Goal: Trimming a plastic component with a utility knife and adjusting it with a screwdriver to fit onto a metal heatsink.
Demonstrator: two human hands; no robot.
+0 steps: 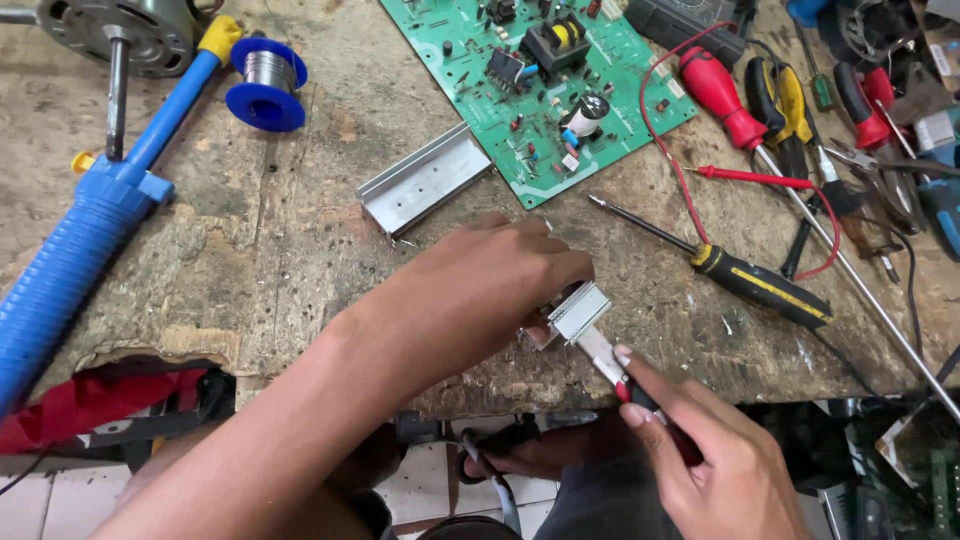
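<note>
Small metal bracket (pixel 578 311) in left hand (pixel 490 290), above right hand (pixel 700 450).

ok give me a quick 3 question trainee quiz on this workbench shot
1. True or false: the left hand grips a small silver metal block.
2. Which tool does the right hand hold against that block? A) blue desoldering pump B) red-handled screwdriver C) pliers
3. What lies on the bench between the solder spool and the green circuit board?

Key: 1 true. 2 B, the red-handled screwdriver. 3 a silver metal channel.
</note>
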